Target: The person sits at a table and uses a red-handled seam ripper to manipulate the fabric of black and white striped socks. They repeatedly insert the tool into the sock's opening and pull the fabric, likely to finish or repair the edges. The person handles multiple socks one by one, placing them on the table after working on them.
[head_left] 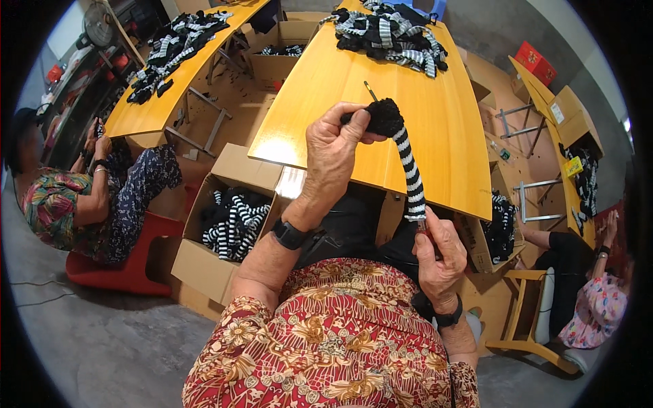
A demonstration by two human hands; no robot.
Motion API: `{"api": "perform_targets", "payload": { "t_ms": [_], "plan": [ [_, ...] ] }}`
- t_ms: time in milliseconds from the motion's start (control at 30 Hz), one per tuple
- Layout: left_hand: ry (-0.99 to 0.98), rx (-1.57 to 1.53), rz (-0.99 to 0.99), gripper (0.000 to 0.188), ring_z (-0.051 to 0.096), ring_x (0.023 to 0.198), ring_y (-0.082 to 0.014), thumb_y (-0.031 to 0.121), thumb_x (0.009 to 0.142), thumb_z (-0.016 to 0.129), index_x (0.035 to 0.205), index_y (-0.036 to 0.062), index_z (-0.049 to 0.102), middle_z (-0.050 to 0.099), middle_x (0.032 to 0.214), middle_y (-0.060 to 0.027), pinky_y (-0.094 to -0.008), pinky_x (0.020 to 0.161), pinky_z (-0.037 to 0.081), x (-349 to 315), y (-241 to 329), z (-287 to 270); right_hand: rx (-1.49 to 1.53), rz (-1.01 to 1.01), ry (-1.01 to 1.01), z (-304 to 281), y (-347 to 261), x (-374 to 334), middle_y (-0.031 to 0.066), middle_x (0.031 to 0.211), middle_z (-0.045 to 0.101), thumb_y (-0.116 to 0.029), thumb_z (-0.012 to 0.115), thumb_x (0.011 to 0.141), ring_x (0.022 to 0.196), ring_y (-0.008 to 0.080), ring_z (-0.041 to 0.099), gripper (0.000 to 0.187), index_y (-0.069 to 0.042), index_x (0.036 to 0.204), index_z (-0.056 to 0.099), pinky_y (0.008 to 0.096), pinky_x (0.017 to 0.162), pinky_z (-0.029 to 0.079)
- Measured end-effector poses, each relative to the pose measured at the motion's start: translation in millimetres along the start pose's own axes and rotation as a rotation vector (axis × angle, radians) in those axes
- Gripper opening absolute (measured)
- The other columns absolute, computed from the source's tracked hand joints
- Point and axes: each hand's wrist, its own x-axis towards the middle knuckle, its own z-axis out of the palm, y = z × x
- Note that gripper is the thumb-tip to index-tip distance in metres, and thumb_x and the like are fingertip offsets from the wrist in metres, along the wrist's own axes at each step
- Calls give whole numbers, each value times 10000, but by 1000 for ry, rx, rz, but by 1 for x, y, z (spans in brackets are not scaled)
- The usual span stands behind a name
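Note:
A black-and-white striped knitted tube (pixel 408 166) with a bulky black end hangs in front of me, above the table's near edge. My left hand (pixel 335 146) is closed, pinching the black end between thumb and fingers. Out of that end pokes a thin rod tip (pixel 369 90), dark with a yellowish part. At the tube's lower, pale-edged end, my right hand (pixel 441 255) is closed round a slim, dark reddish handle (pixel 422 227), mostly covered by the fingers. Whether rod and handle are one tool is hidden inside the knit.
A yellow table (pixel 306 102) bears a heap of striped knitwear (pixel 391 34) at its far end. Cardboard boxes of knit pieces stand at left (pixel 262 183) and right (pixel 484 238). One person (pixel 75 197) sits left at another table; another person (pixel 595 299) sits right.

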Motion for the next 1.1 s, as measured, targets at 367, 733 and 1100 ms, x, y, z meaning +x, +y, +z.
{"api": "perform_targets", "payload": {
  "t_ms": [367, 733, 1100],
  "plan": [
    [-71, -35, -102, 250, 665, 847, -132, 190, 951, 597, 1128, 15, 617, 694, 972, -75, -274, 776, 553, -6, 2, -1, 194, 126, -111, -9, 1, 16, 40, 798, 558, 53, 595, 838, 650, 97, 518, 370, 2, 1204, 620, 230, 570, 419],
    [-198, -3, -187, 314, 657, 805, -118, 296, 957, 586, 1063, 8, 656, 704, 958, -62, -249, 724, 531, -7, -4, -8, 294, 131, -168, -11, 8, 12, 34, 775, 555, 41, 580, 851, 591, 95, 528, 378, -4, 1225, 611, 224, 519, 425],
    [-308, 207, -160, 279, 593, 655, -56, 280, 965, 584, 949, 6, 629, 625, 690, 3, -207, 594, 481, -18, 1, -9, 207, 165, -148, -11, -6, 7, 101, 835, 629, 54, 564, 847, 621, 121, 575, 354, 18, 1196, 612, 242, 502, 434]
  ]
}}
